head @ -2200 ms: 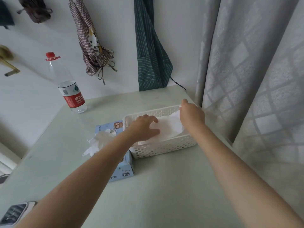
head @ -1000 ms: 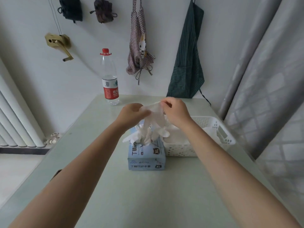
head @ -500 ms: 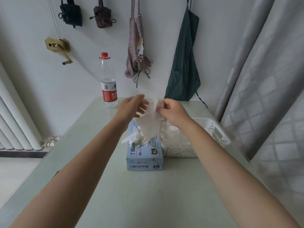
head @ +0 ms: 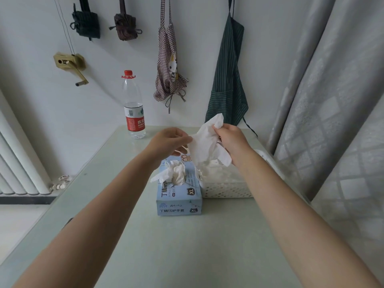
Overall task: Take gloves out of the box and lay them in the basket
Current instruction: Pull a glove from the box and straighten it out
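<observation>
- Our right hand (head: 231, 140) grips a thin white disposable glove (head: 205, 145) by its cuff, fingers curled round it, and holds it in the air.
- Our left hand (head: 169, 143) pinches the glove's near edge at the fingertips, just left of the right hand.
- Below the left hand sits the pale blue cardboard glove box (head: 179, 196), with more white gloves (head: 172, 175) bunched out of its top.
- Below the right hand, touching the box's side, sits the white perforated plastic basket (head: 226, 191), with gloves already inside.
- Beyond the left hand a clear plastic bottle with a red cap (head: 134, 109) stands on the pale green table (head: 187, 246).
</observation>
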Available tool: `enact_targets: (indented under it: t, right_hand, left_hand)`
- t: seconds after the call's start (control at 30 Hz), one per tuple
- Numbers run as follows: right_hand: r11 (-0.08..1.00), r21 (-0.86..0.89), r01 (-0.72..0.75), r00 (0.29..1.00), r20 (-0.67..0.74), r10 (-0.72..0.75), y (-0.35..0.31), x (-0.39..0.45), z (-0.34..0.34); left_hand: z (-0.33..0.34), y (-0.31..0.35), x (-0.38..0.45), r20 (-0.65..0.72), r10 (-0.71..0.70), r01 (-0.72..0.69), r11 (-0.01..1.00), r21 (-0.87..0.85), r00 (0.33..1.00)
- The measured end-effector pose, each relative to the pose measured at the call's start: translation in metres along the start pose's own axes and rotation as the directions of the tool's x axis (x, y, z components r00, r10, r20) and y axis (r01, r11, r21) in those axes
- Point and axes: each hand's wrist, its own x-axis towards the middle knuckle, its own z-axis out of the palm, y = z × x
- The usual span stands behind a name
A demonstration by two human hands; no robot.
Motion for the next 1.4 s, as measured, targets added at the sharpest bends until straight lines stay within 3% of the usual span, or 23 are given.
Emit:
enact_targets:
  t: [0.13, 0.23, 0.33, 0.5, 0.67, 0.73, 0.83, 0.9, 1.1, 1.2, 1.27, 1.4]
  right_hand:
    - [0.976, -0.215, -0.034, 0.996, -0.086, 0.016, 0.004, 0.004, 0.0]
    - [0.927, -0.374, 0.017, 0.981, -0.174, -0.088, 0.0, 0.002, 0.002]
    - [0.901, -0.407, 0.149, 0.978, -0.076, -0.196, -0.012, -0.006, 0.007]
    - [0.811, -0.544, 0.217, 0.947, 0.319, -0.039, -0.027, -0.023, 0.013]
    - [0.703, -0.659, 0.268, 0.959, 0.25, -0.131, -0.023, -0.017, 0.01]
    - [0.72, -0.643, 0.262, 0.961, 0.244, -0.131, -0.025, -0.018, 0.009]
    - [0.782, -0.568, 0.255, 0.963, 0.223, -0.152, -0.031, -0.022, 0.012]
    - [0.822, -0.513, 0.246, 0.967, 0.18, -0.177, -0.036, -0.023, 0.015]
    - [0.906, -0.353, 0.233, 0.96, -0.063, -0.272, -0.042, -0.015, 0.006]
    - [0.869, -0.449, 0.207, 0.978, 0.065, -0.2, -0.038, -0.014, -0.004]
    - [0.851, -0.479, 0.214, 0.975, 0.159, -0.156, -0.031, -0.012, -0.009]
    - [0.895, -0.4, 0.201, 0.978, 0.026, -0.208, -0.018, 0.006, -0.015]
  left_hand:
    - [-0.001, 0.005, -0.002, -0.061, -0.028, 0.028, 1.0, 0.0, 0.998]
    - [-0.003, 0.01, -0.003, -0.078, -0.075, 0.068, 0.993, -0.092, 0.994]
    - [0.0, 0.017, -0.004, -0.063, -0.078, 0.068, 0.987, -0.148, 0.995]
    - [0.01, 0.025, -0.004, -0.048, -0.049, 0.041, 0.986, -0.164, 0.998]
    - [0.014, 0.024, -0.006, 0.004, -0.05, 0.05, 0.991, -0.125, 0.999]
    - [0.013, 0.021, -0.006, 0.035, -0.021, 0.022, 1.0, -0.018, 0.999]
    - [0.014, 0.018, -0.008, 0.266, 0.029, -0.049, 0.996, 0.069, 0.964]
    - [0.017, 0.016, -0.008, 0.321, 0.041, -0.07, 0.994, 0.08, 0.946]
    - [0.017, 0.007, 0.002, 0.262, 0.032, -0.017, 0.998, -0.058, 0.965]
    - [0.017, 0.005, 0.006, 0.181, 0.075, -0.032, 0.972, -0.233, 0.981]
    - [0.016, 0.01, 0.006, 0.112, 0.093, -0.061, 0.963, -0.263, 0.989]
    - [0.01, 0.014, 0.011, 0.038, 0.062, -0.052, 0.975, -0.215, 0.997]
